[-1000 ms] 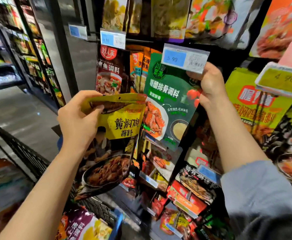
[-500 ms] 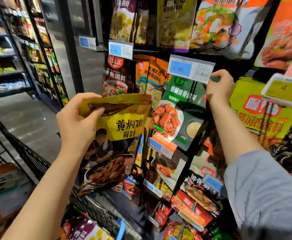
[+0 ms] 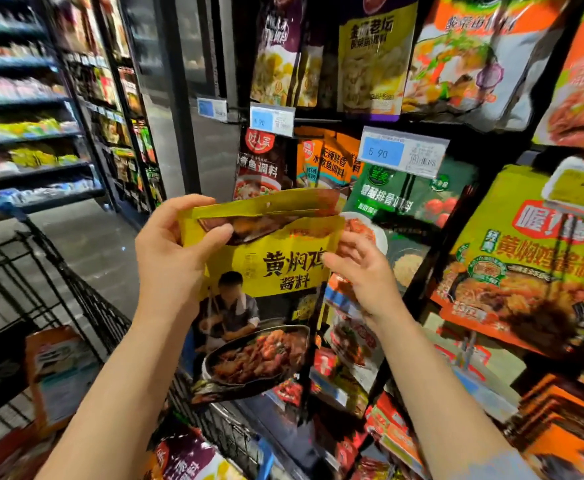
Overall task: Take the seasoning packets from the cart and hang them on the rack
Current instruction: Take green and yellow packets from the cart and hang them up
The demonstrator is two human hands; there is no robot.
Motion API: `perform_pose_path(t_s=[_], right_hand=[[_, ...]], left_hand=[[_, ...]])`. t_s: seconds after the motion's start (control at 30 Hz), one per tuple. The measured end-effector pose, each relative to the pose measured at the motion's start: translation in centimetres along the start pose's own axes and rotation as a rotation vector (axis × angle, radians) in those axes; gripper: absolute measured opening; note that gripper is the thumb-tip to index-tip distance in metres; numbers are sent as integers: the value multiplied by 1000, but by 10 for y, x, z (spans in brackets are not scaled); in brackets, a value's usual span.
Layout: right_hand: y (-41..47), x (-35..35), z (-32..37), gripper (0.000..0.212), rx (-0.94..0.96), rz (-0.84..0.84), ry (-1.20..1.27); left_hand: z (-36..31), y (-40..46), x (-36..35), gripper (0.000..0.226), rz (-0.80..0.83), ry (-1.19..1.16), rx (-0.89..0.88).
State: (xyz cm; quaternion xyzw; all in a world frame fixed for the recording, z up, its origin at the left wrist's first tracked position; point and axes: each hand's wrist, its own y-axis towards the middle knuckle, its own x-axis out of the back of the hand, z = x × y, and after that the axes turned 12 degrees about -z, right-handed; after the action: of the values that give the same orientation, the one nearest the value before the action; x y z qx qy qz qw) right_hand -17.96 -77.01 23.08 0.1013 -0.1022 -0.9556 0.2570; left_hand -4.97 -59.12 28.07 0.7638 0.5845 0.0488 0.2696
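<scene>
My left hand (image 3: 172, 258) grips the top left corner of a yellow packet (image 3: 266, 271), thumb across the front and fingers curled behind, so the packet hangs in front of the rack (image 3: 401, 299). Its top flap is folded forward, and a small hole shows near the upper edge. A second packet seems to sit behind the first in the same grip, though I cannot tell for sure.

My right hand (image 3: 359, 271) is at the packet's right edge, fingers loosely spread and lightly bent. The fingertips are just at the edge; whether they touch it I cannot tell. It has hold of nothing.

On the rack behind, a green packet (image 3: 404, 202) hangs beneath a price tag (image 3: 401, 155) reading 5 90. To its left hang orange packets (image 3: 328, 161) and a dark red one (image 3: 259, 164). To the right hangs a big lime-green packet (image 3: 525, 258), partly under a yellow tag (image 3: 577, 192). More packets hang in the row above and below.

The cart (image 3: 86, 306) stands at lower left, its black wire side beside my left forearm. Inside it lie an orange-edged packet (image 3: 58, 368) and, nearer me, a purple one (image 3: 186, 459). An aisle with blurred shelves (image 3: 31, 133) runs off at far left.
</scene>
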Motion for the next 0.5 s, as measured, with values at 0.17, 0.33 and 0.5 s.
perform_pose_path(t_s=[0.17,0.33,0.5], right_hand=[[-13,-11,3,19,-15,-93,175],[-24,-23,11,16,-16,-153,304],[-25,-30,32,17,-14,-224,388]], left_hand=[[-12,-3,12,29,9,-97,151],[-21,-9,22,15,8,-127,181],[-35,-12,22,9,52,-202,184]])
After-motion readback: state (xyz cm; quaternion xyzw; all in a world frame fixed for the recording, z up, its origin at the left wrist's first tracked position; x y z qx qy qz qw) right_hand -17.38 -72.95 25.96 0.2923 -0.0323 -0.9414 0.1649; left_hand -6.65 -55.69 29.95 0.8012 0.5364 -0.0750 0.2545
